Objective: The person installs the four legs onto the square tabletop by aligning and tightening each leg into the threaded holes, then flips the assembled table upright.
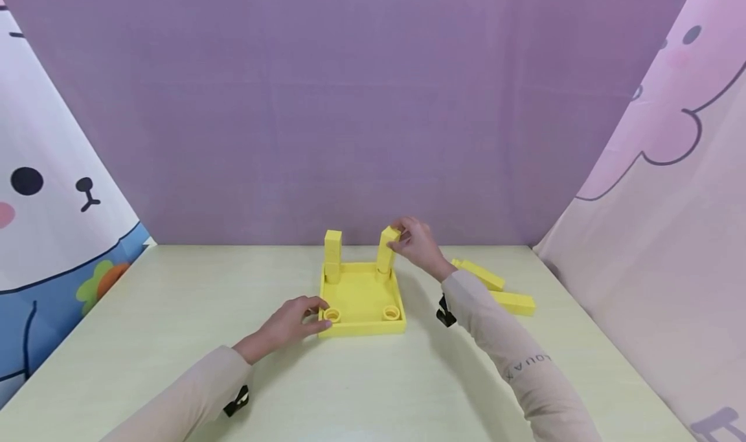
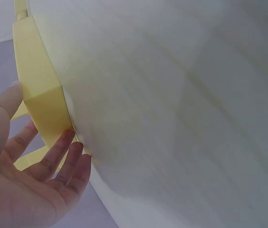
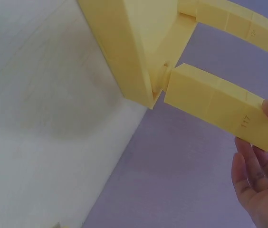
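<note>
A square yellow tray-like base point(image 1: 362, 329) with raised walls lies on the table, with round sockets at its corners. At its near-left corner my left hand point(image 1: 287, 323) holds the wall between thumb and fingers. A yellow square post point(image 3: 219, 104), marked 117, leans slightly over the far-right socket, its lower end right at the socket. The thumb and fingers of my right hand point(image 1: 418, 244) pinch this post near its top. Upright at the far-left corner stands another yellow post point(image 1: 333, 248). Both near sockets, left point(image 1: 332, 315) and right point(image 1: 391, 313), show their round openings.
To the right of the base lie two loose yellow posts, one farther back point(image 1: 482, 276) and one nearer point(image 1: 514, 303), partly behind my right forearm. A purple cloth point(image 1: 350, 118) hangs behind the table point(image 1: 373, 390); printed curtains flank it on both sides.
</note>
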Demonstrator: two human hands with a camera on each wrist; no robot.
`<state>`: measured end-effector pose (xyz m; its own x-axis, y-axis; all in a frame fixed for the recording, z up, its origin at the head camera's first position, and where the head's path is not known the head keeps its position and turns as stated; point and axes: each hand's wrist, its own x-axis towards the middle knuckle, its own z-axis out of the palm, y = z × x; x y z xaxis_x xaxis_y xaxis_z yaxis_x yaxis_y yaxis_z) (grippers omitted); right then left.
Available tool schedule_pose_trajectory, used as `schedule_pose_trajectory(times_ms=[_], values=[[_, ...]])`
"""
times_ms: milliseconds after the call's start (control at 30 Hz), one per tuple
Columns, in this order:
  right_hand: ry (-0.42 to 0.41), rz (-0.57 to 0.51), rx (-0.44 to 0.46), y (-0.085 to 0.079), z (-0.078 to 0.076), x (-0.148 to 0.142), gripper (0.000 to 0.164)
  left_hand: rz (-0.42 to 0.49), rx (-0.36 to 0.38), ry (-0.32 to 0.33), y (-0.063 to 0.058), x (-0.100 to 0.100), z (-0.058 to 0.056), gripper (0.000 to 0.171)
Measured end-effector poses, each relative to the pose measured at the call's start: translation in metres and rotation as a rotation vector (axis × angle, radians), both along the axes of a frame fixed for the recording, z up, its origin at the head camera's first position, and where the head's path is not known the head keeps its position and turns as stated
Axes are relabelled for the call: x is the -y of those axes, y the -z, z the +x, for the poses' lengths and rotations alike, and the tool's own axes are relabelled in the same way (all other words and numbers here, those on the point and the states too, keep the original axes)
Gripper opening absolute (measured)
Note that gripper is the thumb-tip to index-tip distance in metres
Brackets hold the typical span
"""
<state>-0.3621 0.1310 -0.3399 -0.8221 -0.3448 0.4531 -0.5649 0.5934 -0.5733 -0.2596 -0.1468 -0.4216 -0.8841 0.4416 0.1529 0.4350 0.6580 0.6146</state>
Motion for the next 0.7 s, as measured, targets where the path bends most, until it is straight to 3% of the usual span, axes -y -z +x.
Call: schedule_pose_trajectory(times_ms=[267, 533, 700], values=[[-0.012, 0.05, 0.024, -0.002, -0.001, -0.001, 0.036, 0.004, 0.001, 0.008, -0.001, 0.0, -0.001, 0.032], [-0.112, 0.279, 0.004, -0.016, -0.008, -0.004, 0.036, 0.001, -0.006, 0.015, 0.001, 0.001, -0.002, 0.033], [-0.163, 0.344, 0.022, -0.022, -0.009, -0.006, 0.037, 0.008, -0.004, 0.016, 0.001, 0.001, -0.002, 0.034]])
